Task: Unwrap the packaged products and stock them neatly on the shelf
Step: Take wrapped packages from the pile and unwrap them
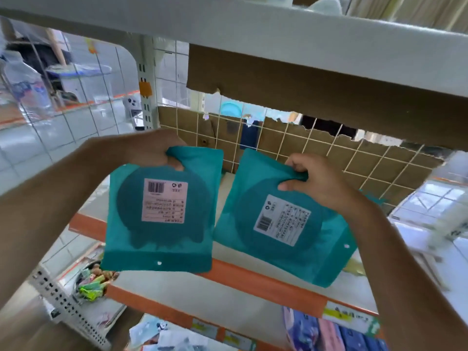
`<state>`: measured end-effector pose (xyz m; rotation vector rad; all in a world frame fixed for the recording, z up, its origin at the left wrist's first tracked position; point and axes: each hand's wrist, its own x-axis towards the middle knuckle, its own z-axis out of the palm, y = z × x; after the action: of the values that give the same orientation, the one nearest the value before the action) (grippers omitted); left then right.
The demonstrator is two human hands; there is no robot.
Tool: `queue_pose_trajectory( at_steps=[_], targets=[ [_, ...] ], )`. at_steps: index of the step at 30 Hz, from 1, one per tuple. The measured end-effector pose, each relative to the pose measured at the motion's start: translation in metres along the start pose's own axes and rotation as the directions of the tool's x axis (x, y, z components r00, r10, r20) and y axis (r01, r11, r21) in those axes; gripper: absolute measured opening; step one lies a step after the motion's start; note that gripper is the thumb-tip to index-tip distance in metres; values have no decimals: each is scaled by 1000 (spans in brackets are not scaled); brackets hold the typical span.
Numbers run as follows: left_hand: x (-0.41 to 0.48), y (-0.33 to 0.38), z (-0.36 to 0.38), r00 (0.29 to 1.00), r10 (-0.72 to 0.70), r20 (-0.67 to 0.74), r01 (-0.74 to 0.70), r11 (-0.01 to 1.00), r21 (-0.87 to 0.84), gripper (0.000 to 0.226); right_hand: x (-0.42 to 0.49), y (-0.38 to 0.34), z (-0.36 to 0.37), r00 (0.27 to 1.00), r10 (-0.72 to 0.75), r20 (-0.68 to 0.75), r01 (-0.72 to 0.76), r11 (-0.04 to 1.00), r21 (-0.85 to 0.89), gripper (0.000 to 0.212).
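Two flat teal pouches hang in front of the shelf, each with a white barcode label and a dark round shape showing through. My left hand [152, 148] pinches the top edge of the left teal pouch [162, 239], which hangs upright. My right hand [316, 181] grips the top of the right teal pouch [283, 259], tilted, its lower part over the white shelf board [253, 307]. The shelf's orange front edge [266, 282] runs below both pouches.
A wire grid back panel [329, 153] backed with torn cardboard closes the shelf's rear. The upper shelf [253, 29] hangs close overhead. Below sit a bowl of wrapped sweets [93, 282] and blue and pink packs [334, 333]. A perforated upright [147, 79] stands at left.
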<state>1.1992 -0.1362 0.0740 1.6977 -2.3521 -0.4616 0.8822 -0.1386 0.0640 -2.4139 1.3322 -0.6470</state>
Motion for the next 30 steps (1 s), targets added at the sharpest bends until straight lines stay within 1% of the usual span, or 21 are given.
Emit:
queue_pose_trajectory(
  at_steps=[4, 8, 10, 13, 15, 18, 20, 22, 23, 25, 28, 29, 30],
  targets=[
    [30, -40, -6, 996, 39, 74, -36, 998, -50, 22, 7, -7, 10, 993, 114, -14, -114, 993, 44, 19],
    [63, -89, -10, 992, 90, 91, -78, 988, -132, 4, 8, -21, 15, 973, 229, -37, -226, 972, 69, 18],
    [78, -112, -9, 991, 51, 121, -27, 981, -191, 5, 7, -30, 18, 959, 277, -61, -269, 957, 105, 19],
    [95, -139, -1, 976, -49, 211, 104, 960, -260, 17, 3, -42, 24, 936, 337, -101, -320, 935, 156, 22],
    [104, -151, 10, 969, -75, 234, 144, 946, -292, 16, -1, -49, 29, 928, 357, -111, -337, 927, 165, 23],
    [115, -169, 31, 979, -138, 152, 180, 933, -311, 20, -7, -55, 34, 908, 398, -130, -375, 911, 170, 18],
    [119, -186, 41, 971, -199, 131, 234, 894, -382, 26, -12, -56, 35, 895, 421, -147, -391, 900, 193, 16],
    [126, -210, 54, 956, -274, 110, 293, 845, -447, 41, -17, -57, 35, 887, 435, -156, -396, 889, 230, 16],
    [133, -225, 61, 948, -305, 93, 314, 835, -452, 48, -19, -58, 35, 884, 440, -159, -397, 885, 242, 15],
    [151, -254, 80, 943, -326, 63, 319, 835, -448, 53, -22, -59, 34, 877, 450, -170, -401, 879, 257, 15],
    [130, -224, 76, 929, -370, 12, 338, 835, -435, 59, -25, -58, 31, 870, 455, -188, -402, 877, 262, 14],
    [124, -211, 74, 932, -362, -14, 318, 838, -444, 60, -26, -56, 30, 868, 456, -196, -399, 876, 270, 18],
    [118, -195, 72, 943, -327, -62, 267, 854, -446, 61, -27, -55, 28, 866, 456, -205, -396, 875, 278, 20]
  ],
)
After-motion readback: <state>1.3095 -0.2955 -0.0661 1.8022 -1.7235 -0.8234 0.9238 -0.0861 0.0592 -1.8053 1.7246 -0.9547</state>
